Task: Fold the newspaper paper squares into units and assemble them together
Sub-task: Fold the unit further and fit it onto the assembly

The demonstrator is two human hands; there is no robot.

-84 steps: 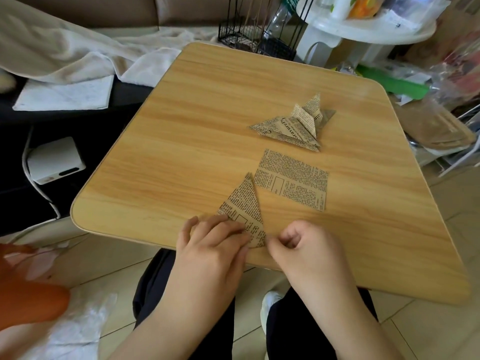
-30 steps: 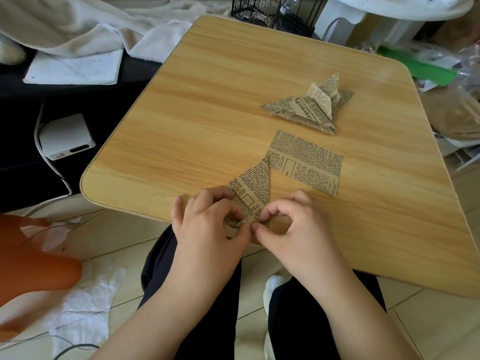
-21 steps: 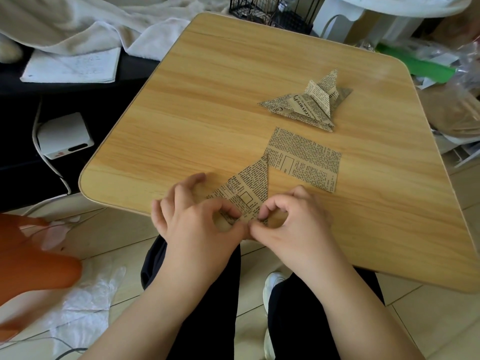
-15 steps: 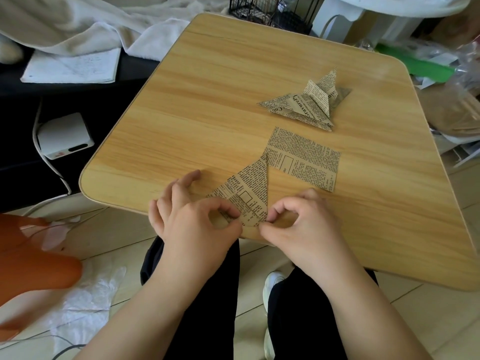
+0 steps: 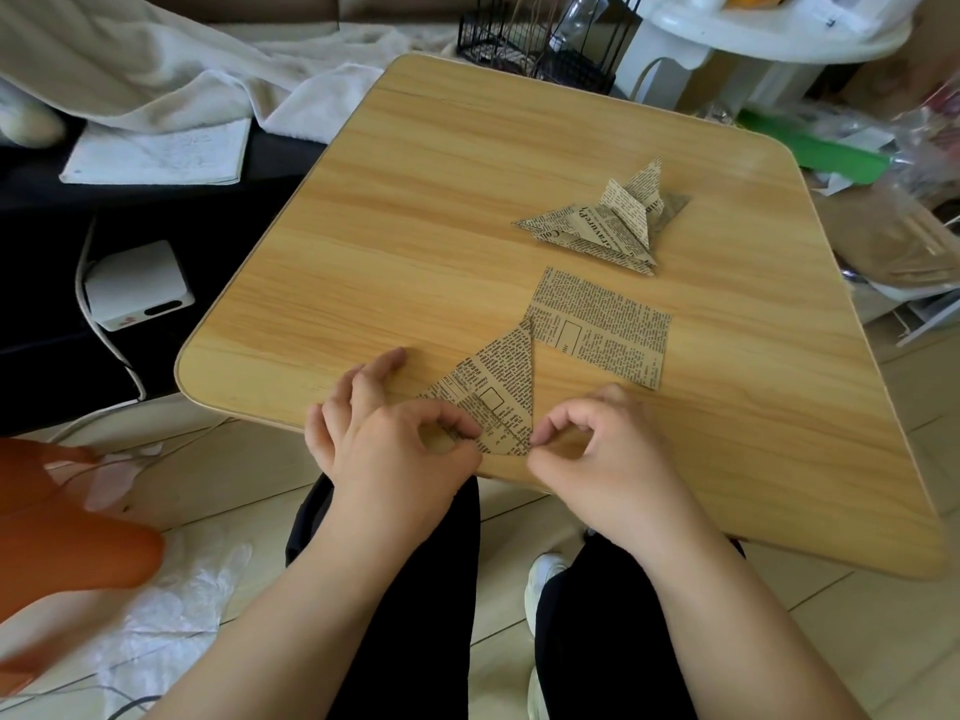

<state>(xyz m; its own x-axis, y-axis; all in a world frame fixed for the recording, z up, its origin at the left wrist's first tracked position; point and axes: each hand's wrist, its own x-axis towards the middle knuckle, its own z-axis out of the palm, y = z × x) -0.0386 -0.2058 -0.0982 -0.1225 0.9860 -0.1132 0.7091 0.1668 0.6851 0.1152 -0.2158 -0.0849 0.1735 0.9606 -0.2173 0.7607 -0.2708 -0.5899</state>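
Only one view here, the head camera looking down. The wooden table (image 5: 415, 210) had a smooth grain top with rounded corners. Low in the middle of the frame lay the folded triangle (image 5: 496, 392) of thin, crisp newsprint, its long axis running from the near table edge up to a point touching the flat paper square (image 5: 602, 327). The left hand (image 5: 395, 444) pinched its lower left part, thumb and forefinger curled onto it; the right hand (image 5: 597, 449) pinched the lower right corner. Both hands sat equally close. The finished folded units (image 5: 608, 220) lay well apart, toward the upper right.
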